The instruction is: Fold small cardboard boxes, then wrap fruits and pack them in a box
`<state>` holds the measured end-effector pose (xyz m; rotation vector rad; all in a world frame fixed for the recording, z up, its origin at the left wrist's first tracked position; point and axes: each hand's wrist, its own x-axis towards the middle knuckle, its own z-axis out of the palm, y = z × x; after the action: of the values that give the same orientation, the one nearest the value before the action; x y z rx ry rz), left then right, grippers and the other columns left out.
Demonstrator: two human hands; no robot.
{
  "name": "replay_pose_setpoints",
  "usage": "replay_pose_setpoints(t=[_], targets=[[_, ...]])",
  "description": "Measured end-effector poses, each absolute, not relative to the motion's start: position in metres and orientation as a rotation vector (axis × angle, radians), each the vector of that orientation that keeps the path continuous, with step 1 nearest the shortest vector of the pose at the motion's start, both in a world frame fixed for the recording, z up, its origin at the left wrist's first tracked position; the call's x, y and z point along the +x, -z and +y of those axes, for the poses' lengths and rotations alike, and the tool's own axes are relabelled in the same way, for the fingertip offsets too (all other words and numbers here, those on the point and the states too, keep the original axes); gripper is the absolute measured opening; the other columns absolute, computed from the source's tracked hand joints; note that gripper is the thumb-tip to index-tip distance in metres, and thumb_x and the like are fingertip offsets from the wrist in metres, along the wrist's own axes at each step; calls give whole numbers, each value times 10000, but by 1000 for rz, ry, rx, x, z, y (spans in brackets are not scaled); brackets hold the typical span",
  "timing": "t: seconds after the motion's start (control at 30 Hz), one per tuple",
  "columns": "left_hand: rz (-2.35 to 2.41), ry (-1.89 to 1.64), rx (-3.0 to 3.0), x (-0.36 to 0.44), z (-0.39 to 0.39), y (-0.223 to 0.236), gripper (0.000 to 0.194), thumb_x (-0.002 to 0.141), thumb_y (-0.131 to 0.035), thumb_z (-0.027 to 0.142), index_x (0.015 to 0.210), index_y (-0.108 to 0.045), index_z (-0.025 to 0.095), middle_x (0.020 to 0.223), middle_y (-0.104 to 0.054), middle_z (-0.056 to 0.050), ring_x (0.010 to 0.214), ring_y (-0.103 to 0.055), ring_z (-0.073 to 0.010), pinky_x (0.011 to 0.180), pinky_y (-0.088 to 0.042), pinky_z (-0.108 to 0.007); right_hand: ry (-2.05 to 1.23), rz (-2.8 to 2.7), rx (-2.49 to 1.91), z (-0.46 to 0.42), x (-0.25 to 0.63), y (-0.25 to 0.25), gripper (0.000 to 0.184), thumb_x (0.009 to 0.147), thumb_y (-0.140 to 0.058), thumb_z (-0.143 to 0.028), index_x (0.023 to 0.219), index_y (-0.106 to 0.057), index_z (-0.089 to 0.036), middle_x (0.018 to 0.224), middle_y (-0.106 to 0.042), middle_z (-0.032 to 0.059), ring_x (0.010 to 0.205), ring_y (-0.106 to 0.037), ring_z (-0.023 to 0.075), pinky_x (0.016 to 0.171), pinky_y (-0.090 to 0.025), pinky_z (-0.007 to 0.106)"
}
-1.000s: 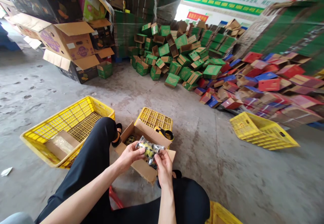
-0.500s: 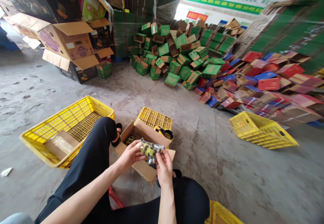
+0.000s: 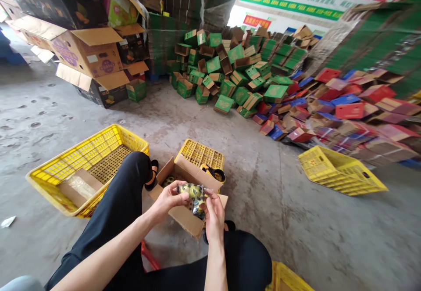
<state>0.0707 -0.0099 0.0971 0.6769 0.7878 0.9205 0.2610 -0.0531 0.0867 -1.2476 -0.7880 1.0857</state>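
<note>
Both hands hold a clear plastic packet (image 3: 191, 190) with yellow-green contents marked by dark patches; what exactly is inside I cannot make out. My left hand (image 3: 168, 201) is closed on its left end, thumb across the front. On the right end, my right hand (image 3: 214, 214) pinches the film with thumb and fingers. Directly below the packet stands an open cardboard box (image 3: 188, 219), flaps spread. Similar dark-spotted, yellowish things show in part inside it, mostly hidden by my hands and the packet.
A yellow crate (image 3: 200, 152) sits behind the box, with a yellow-and-black tool (image 3: 214, 173) by it. Other yellow crates stand left (image 3: 77, 151) and right (image 3: 340, 172). Piles of green boxes (image 3: 224, 103) and red-and-blue boxes (image 3: 349, 110) lie farther back; large cartons (image 3: 94, 58) are stacked left.
The packet has been turned and tilted between my hands, its near part now hanging lower. My left thumb has moved over its front. The box and surroundings stay put.
</note>
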Motion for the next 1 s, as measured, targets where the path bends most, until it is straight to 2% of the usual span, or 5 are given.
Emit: replay_pose_setpoints(t=[0.13,0.27,0.57,0.8,1.0], targets=[[858,-945,666,70,-9,-92,689,628,-979,450,1170,-666,161,992,-769,-92,816,-746,-206,815,-571,-327,-1082,-930,-1193,-56,260,-92,442,829,-779,-442,1240,-731,-287,1476,-619,68,1394,-535,305,1080,-513,431],[852,-934,651,70,-9,-93,692,634,-974,468,1182,-691,155,1002,-780,-107,827,-749,-206,836,-577,-330,-1049,-1036,-1240,-55,259,-90,371,829,-797,-417,1183,-779,-306,1484,-616,63,1426,-508,310,1162,-451,473],[774,-791,711,70,-13,-110,630,665,-953,453,1181,-722,177,1062,-792,-124,971,-765,-255,846,-570,-303,-853,-959,-1346,-51,267,-84,359,831,-781,-505,1067,-832,-239,1248,-754,107,1230,-650,316,1092,-502,476],[874,-625,876,62,-9,-106,565,758,-789,683,981,-671,177,628,-730,-37,439,-632,-136,431,-385,-186,-892,-873,-1413,-56,266,-88,317,825,-777,-523,904,-826,-220,957,-788,67,967,-692,274,876,-552,363],[941,-642,1140,54,1,-98,562,792,-738,705,819,-736,143,464,-538,45,380,-434,-84,417,-261,-214,-870,-831,-1436,-56,266,-83,357,802,-781,-557,804,-784,-200,768,-730,37,756,-629,221,700,-512,314]])
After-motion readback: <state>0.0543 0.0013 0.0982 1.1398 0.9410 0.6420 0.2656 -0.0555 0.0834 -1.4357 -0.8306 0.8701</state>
